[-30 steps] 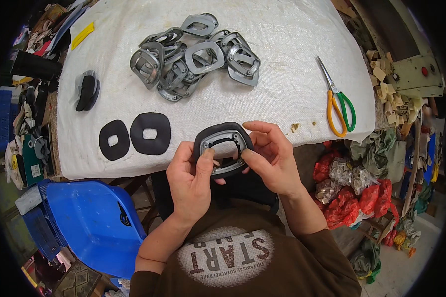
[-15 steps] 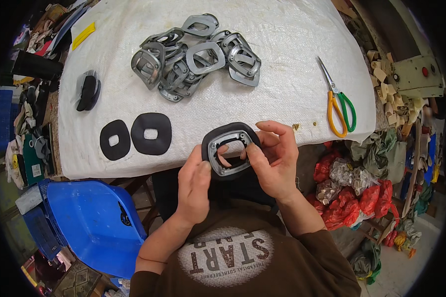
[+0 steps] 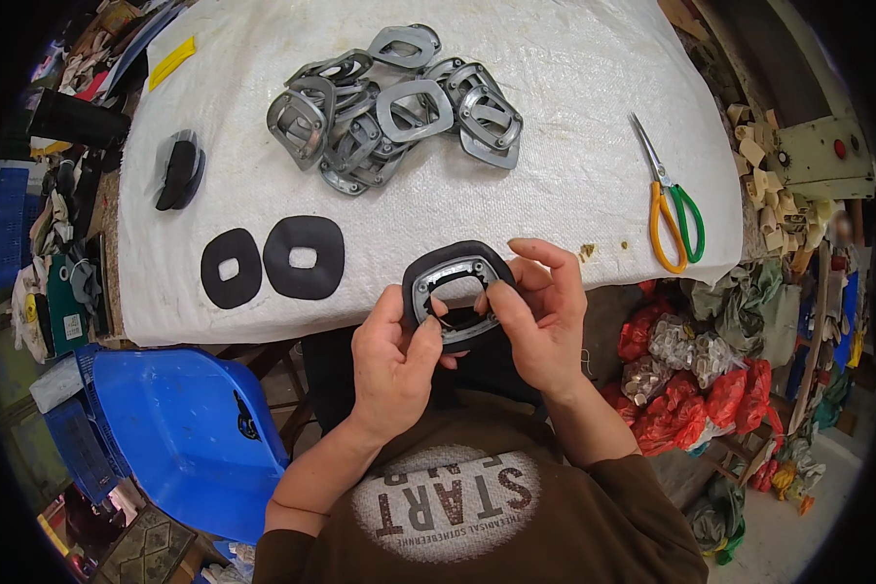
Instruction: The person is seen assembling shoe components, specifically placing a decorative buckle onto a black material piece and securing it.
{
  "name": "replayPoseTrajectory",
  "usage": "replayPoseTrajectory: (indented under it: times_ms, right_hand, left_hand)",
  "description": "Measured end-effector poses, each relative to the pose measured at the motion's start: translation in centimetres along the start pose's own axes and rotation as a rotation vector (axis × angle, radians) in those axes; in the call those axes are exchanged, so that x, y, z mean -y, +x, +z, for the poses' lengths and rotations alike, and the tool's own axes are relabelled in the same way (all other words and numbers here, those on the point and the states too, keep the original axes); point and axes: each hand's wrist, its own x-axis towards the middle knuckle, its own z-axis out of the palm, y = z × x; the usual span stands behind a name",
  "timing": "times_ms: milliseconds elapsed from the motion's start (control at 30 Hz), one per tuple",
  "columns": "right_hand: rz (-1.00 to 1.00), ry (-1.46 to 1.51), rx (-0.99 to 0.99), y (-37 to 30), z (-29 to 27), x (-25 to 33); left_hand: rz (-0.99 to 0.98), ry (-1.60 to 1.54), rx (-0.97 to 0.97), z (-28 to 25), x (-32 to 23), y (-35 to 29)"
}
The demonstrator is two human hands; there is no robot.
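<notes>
Just past the table's near edge, both hands hold a rounded grey metal frame with a black cover around its rim (image 3: pixel 434 256). My left hand (image 3: pixel 397 360) grips its lower left side, the thumb pressing at the inner lower edge. On the right side, my right hand (image 3: pixel 545 316) pinches it with the thumb on the grey ring, the index finger raised. Two flat black pads with square holes, one (image 3: pixel 323 277) larger-looking than the other (image 3: pixel 218 282), lie on the table to the left. Behind them is a pile of bare grey metal frames (image 3: pixel 395 173).
White woven sheeting (image 3: pixel 574 127) covers the table. Scissors (image 3: pixel 668 200) with yellow and green handles lie at the right. A wrapped black bundle (image 3: pixel 178 173) and a yellow strip (image 3: pixel 171 61) are at the left. Beside the table stand a blue tub (image 3: pixel 180 419) and red bags (image 3: pixel 672 409).
My left thumb has moved down and inward along the frame, with the left hand shifting right. The right hand keeps its pinch almost in place. The view has shifted slightly.
</notes>
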Motion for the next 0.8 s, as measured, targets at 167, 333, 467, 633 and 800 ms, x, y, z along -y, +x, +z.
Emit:
replayPoseTrajectory:
  times_ms: [167, 333, 467, 633, 800]
  right_hand:
    - [0.056, 0.059, 0.06, -0.6, 0.7, 0.5]
    - [0.157, 0.064, 0.015, -0.7, 0.9, 0.9]
    - [0.121, 0.042, 0.037, -1.2, 0.8, 0.0]
    - [0.166, 0.071, 0.057, -0.6, 0.6, 0.2]
    - [0.126, 0.187, 0.033, 0.2, 0.1, 0.3]
  left_hand:
    - [0.046, -0.029, -0.03, 0.7, -0.5, 0.1]
    - [0.102, 0.009, -0.013, 0.6, -0.2, 0.2]
    - [0.071, -0.063, -0.034, 0.4, 0.5, 0.2]
    - [0.065, -0.069, -0.055, 0.6, 0.6, 0.4]
    - [0.007, -0.049, -0.013, 0.4, 0.2, 0.4]
